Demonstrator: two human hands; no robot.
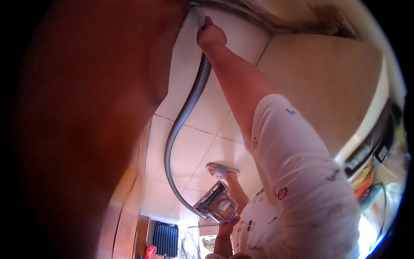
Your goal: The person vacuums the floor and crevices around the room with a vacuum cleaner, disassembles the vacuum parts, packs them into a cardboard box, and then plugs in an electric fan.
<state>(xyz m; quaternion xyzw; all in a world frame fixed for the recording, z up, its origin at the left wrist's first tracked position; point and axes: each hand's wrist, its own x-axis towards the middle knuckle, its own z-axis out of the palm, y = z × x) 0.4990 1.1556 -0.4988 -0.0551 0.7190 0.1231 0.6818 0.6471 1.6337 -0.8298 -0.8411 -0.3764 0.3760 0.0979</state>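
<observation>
At the top of the view, my right hand [212,36] is closed around the pale handle end [200,17] of a vacuum hose. The grey ribbed hose [184,113] curves down across the floor tiles to a small vacuum cleaner [217,203] with a clear dust container. Low in the view, my left hand [229,225] grips the vacuum cleaner's body from beneath; its fingers are partly hidden. The far tip of the handle end lies in shadow near the brown surface, so what it touches is unclear.
A large dark brown surface [86,108] fills the left side, close to the camera. My foot in a grey slide [220,172] rests on the pale tiled floor [194,142]. Farther off are a black ribbed panel [165,239] and a red bag [150,251]. Assorted items [366,183] crowd the right edge.
</observation>
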